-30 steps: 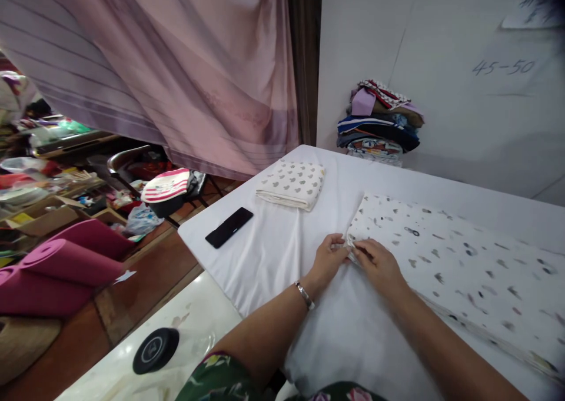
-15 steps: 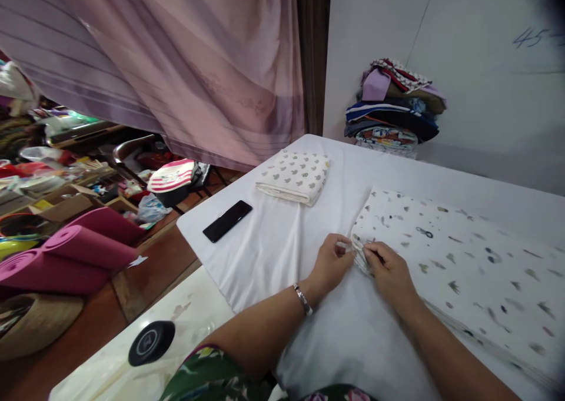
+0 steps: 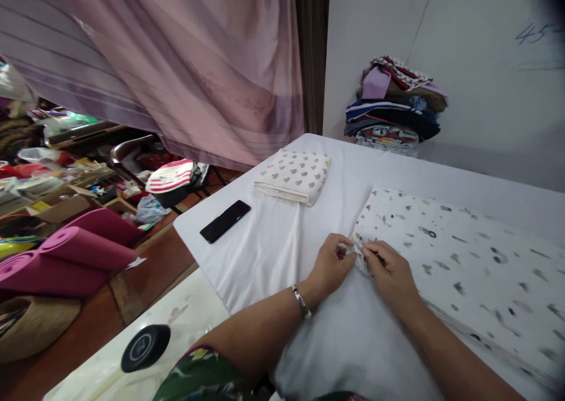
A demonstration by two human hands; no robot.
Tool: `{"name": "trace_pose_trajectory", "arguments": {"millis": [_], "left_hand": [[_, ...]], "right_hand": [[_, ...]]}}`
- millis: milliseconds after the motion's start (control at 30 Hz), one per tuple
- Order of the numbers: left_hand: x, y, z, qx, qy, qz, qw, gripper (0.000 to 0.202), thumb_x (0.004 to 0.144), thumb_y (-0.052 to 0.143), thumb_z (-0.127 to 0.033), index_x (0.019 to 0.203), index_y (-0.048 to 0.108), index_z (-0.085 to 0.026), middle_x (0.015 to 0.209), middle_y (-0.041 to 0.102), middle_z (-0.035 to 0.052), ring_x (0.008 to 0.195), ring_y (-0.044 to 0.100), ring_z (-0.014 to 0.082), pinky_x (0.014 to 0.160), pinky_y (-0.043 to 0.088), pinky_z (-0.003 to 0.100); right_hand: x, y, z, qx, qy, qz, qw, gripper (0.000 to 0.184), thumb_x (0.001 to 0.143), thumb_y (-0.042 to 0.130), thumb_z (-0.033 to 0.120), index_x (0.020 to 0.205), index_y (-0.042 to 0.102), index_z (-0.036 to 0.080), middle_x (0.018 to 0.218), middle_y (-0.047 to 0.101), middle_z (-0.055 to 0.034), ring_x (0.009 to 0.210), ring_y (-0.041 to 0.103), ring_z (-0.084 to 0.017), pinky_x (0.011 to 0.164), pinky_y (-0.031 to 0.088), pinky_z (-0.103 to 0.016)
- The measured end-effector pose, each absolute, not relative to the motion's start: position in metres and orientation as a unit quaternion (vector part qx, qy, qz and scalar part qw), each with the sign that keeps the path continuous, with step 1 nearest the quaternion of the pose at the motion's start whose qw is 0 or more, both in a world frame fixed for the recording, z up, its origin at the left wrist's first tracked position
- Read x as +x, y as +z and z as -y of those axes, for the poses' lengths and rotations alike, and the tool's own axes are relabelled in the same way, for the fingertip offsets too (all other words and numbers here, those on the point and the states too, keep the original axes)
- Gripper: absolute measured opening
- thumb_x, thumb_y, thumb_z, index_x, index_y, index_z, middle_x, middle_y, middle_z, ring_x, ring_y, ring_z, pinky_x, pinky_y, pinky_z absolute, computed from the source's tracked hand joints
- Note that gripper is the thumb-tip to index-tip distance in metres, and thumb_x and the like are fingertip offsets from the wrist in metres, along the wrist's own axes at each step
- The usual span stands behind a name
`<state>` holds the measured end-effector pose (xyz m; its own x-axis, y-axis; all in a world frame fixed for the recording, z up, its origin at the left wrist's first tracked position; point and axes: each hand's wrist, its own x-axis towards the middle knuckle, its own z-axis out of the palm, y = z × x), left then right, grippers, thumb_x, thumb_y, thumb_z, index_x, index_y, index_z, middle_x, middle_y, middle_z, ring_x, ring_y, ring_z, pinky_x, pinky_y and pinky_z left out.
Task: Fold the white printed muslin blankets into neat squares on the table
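A long folded white cloth (image 3: 459, 265) with a grey-green print of leaves and small figures lies across the right of the white-covered table (image 3: 269, 248). Both my hands are at its near left corner. My left hand (image 3: 333, 262), with a silver bracelet at the wrist, pinches the edge there between thumb and fingers. Close beside it, my right hand (image 3: 388, 268) grips the same corner, its fingertips pressed on the layered edge. Farther back on the table sits a smaller folded white cloth (image 3: 293, 174) with grey prints, apart from both hands.
A black phone (image 3: 225, 221) lies near the table's left edge. Left and below, a dark round lid (image 3: 145, 348) rests on a pale surface. Against the wall stands a stack of folded clothes (image 3: 395, 106). Pink rolled mats (image 3: 75, 254) and clutter fill the floor at left.
The hands stay at the cloth's corner with almost the same grip. The printed cloth has shifted slightly to the right in view; the camera has moved a little.
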<state>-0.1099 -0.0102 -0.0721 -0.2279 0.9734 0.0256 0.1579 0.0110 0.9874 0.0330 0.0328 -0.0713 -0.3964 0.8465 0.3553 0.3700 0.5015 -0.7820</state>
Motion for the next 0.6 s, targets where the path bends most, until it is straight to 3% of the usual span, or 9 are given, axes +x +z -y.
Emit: {"name": "trace_pose_trajectory", "arguments": {"millis": [133,433,600], "left_hand": [[-0.11,-0.071,0.01,0.47,0.509,-0.598,0.402,0.021,0.07,0.057,-0.012,0.09,0.053,-0.018,0.063,0.047,-0.0059,0.056,0.044,0.0069,0.053,0.034,0.019],[-0.11,-0.079,0.008,0.434,0.529,-0.583,0.438,0.02,0.072,0.058,-0.017,0.091,0.053,-0.018,0.064,0.051,-0.0042,0.058,0.05,0.0083,0.054,0.037,0.02],[-0.11,-0.081,0.009,0.396,0.534,-0.584,0.466,0.026,0.072,0.059,-0.015,0.096,0.049,-0.019,0.062,0.052,-0.005,0.058,0.051,0.0092,0.055,0.038,0.021]], "right_hand": [[0.032,-0.074,-0.031,-0.376,0.284,0.81,0.351,0.02,0.087,0.048,0.036,0.094,0.059,0.021,0.094,0.061,-0.0046,0.089,0.055,-0.019,0.08,0.043,-0.033],[0.035,-0.073,-0.032,-0.38,0.266,0.8,0.38,0.017,0.089,0.044,0.03,0.09,0.058,0.021,0.088,0.06,-0.0028,0.083,0.055,-0.016,0.074,0.044,-0.03],[0.034,-0.072,-0.027,-0.361,0.203,0.836,0.36,0.015,0.09,0.044,0.029,0.095,0.056,0.021,0.094,0.06,-0.0039,0.091,0.054,-0.018,0.081,0.043,-0.032]]}}
